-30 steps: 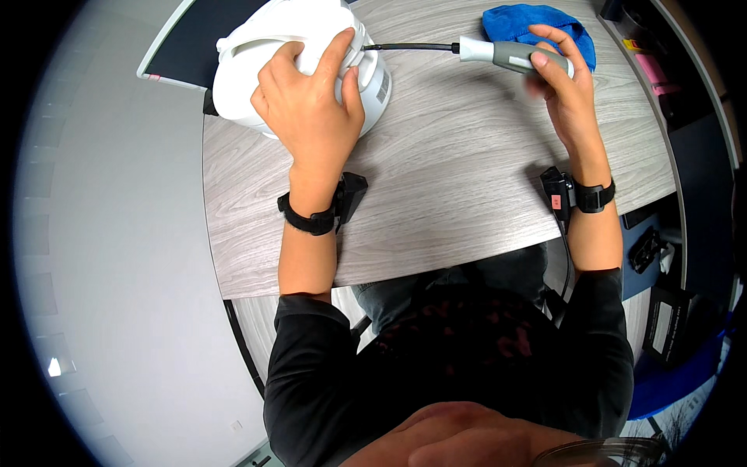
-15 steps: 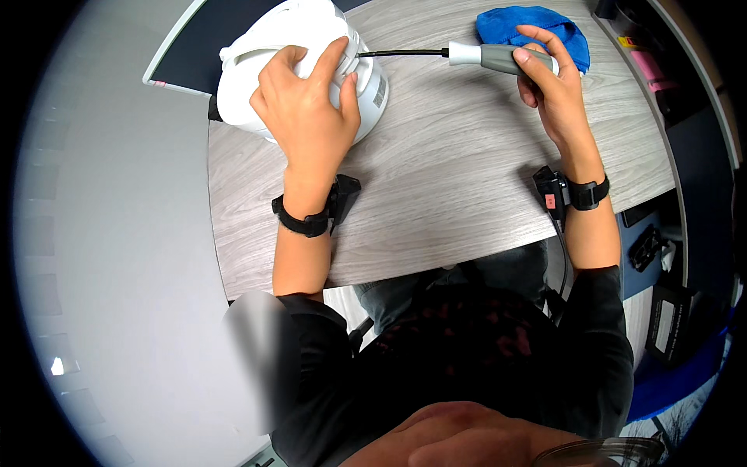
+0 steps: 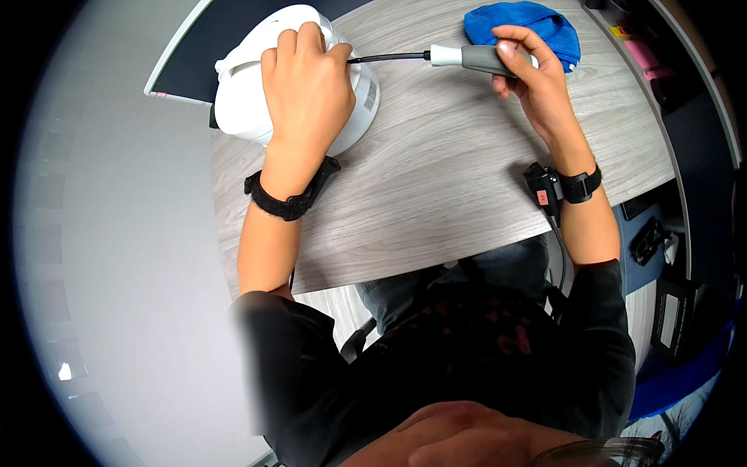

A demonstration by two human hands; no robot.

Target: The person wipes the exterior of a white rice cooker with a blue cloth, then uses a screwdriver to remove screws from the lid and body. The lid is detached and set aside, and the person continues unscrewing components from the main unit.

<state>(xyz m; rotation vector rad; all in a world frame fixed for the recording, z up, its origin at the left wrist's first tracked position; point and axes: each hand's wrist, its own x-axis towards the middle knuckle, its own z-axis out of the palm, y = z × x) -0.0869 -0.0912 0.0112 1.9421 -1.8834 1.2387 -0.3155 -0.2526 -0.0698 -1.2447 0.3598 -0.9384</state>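
A rounded white appliance [image 3: 241,103] with a raised handle-like band stands at the far left of the table. My left hand [image 3: 308,97] lies over its top, fingers bent and closed around a part there; the fingertips are hidden. From the right, my right hand [image 3: 538,82] grips a screwdriver [image 3: 481,57] by its grey and white handle, between thumb and fingers. The screwdriver lies roughly level, its black shaft pointing left. Its tip reaches the appliance's side beside my left hand, and the exact point of contact is hidden.
Behind my right hand lies a crumpled blue cloth [image 3: 529,22]. A dark panel with a pale edge [image 3: 177,58] stands behind the appliance. The wood-grain table [image 3: 436,171] ends near my lap. Shelving with small items [image 3: 642,58] borders the right side.
My left hand has turned, going from thumb and fingers spread on the appliance to fingers curled over its top. The screwdriver stays at the appliance's side. The whole view has shifted slightly.
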